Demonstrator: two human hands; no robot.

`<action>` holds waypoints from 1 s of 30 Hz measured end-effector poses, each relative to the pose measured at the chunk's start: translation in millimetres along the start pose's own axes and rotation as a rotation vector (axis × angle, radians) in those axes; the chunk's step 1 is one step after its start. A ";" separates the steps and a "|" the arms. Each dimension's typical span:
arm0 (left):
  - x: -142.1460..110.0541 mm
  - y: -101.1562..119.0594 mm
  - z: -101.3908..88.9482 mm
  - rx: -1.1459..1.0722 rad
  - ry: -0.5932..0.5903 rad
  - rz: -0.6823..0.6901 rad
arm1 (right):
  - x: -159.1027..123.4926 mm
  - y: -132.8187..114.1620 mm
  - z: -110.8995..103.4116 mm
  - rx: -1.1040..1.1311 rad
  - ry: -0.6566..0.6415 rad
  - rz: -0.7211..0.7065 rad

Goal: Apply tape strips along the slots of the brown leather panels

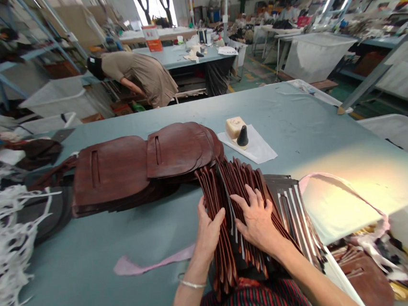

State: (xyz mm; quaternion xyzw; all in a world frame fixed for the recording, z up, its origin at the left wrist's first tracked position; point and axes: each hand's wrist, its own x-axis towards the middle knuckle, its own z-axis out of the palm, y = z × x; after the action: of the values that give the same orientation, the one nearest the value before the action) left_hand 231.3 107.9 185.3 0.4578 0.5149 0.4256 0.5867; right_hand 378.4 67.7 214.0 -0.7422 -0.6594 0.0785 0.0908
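My left hand (209, 227) is closed around a bundle of brown leather pieces (223, 252), its thumb on the near side. These pieces stand on edge, fanned in a row. With fingers spread, my right hand (259, 220) lies on the upper edges of a second fanned bundle of leather pieces (240, 178). A narrow gap showing white strips separates the two bundles. To the right lean more dark pieces with white strips (295, 202). At the left, flat stacks of brown leather panels (118, 166) with slots overlap one another.
On the blue-grey table (153, 230) lie a pink strip (153, 263) and a cream block (235, 127) beside a black cone (242, 136) on white paper. White tangled trimmings (11, 248) hang at left. Another person (138, 72) bends over beyond the table. A bin at right holds scraps.
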 end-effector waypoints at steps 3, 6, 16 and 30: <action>0.3 -3.2 -1.2 0.001 0.002 -0.015 | 0.4 1.8 -0.9 0.010 -0.022 -0.035; 0.8 -6.9 -1.6 -0.006 0.023 -0.035 | 0.7 1.3 -3.7 0.026 -0.024 -0.032; 0.1 -7.0 -2.2 -0.013 0.022 -0.044 | -0.1 -8.1 -5.7 0.032 -0.009 -0.029; 0.8 0.1 -7.1 -0.153 -0.021 -0.065 | 1.5 -10.1 -6.2 0.071 0.013 -0.046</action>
State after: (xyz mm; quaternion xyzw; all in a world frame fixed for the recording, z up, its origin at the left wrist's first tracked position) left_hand 224.4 109.4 184.9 0.3990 0.4892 0.4397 0.6388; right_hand 370.3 70.1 222.3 -0.7236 -0.6726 0.0950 0.1229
